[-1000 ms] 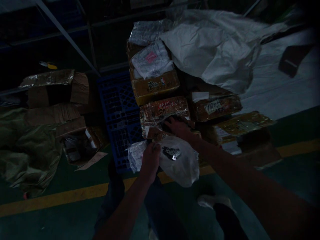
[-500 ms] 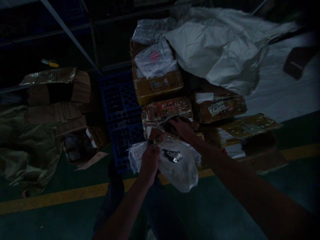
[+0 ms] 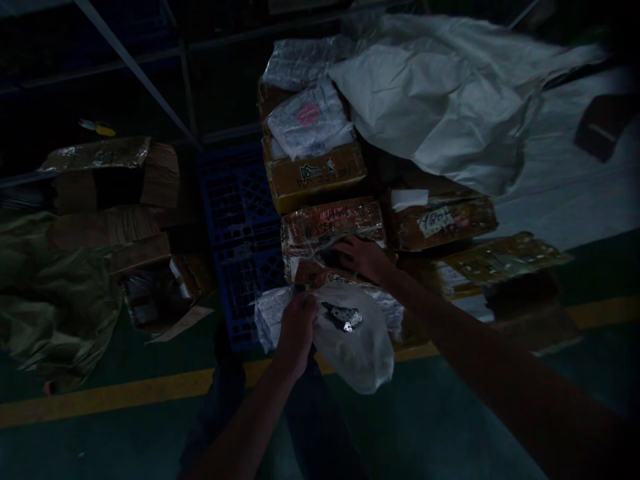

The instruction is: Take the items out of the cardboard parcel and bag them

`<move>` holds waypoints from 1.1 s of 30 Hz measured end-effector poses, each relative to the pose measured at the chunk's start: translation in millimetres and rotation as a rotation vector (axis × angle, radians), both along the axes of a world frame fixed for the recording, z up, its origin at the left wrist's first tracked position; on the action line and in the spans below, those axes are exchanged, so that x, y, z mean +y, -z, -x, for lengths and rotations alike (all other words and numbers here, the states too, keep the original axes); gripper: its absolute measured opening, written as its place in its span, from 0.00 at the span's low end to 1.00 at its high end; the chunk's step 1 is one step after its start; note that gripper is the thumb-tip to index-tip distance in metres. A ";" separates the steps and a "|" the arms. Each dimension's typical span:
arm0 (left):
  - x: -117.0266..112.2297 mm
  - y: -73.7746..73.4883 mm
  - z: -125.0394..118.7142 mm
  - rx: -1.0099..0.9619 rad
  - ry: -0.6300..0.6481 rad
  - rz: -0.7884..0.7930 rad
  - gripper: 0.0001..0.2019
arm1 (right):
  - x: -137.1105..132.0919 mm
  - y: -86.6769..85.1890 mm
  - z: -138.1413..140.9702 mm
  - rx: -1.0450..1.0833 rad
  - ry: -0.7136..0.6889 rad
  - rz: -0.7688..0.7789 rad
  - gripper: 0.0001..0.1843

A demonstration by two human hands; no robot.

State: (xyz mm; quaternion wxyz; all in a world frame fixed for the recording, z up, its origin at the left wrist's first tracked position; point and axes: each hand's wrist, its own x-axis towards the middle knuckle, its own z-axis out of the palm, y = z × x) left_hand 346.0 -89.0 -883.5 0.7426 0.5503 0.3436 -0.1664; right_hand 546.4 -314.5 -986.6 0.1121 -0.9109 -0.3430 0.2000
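Observation:
My left hand is closed on the gathered edge of a translucent plastic bag. A dark, speckled piece with a shiny corner shows in the bag's upper part. My right hand reaches into the torn opening of a taped brown carton just beyond the bag. Its visible fingers are stretched out and a little apart over something dark; the fingertips are partly hidden. Bubble-wrapped packs lie beside and under the bag.
A blue plastic pallet lies left of the cartons. Behind are another carton with wrapped packs and a big white sack. Open cartons stand left and right. A metal post slants at upper left.
My right hand has shifted slightly left within the carton's opening. The bag hangs a little lower, still in my left hand. The view has moved slightly.

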 end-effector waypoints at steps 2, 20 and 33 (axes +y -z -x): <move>-4.0 2.3 -3.1 0.028 -0.002 0.010 0.16 | -5.0 2.5 -1.0 0.004 0.003 -0.061 0.22; -24.5 10.4 -9.2 0.083 0.008 0.027 0.16 | -11.0 -64.9 -12.4 -0.264 0.041 -0.007 0.22; -26.8 -25.7 -5.4 0.092 -0.005 0.043 0.16 | -9.0 -193.3 74.8 0.212 1.237 -0.719 0.20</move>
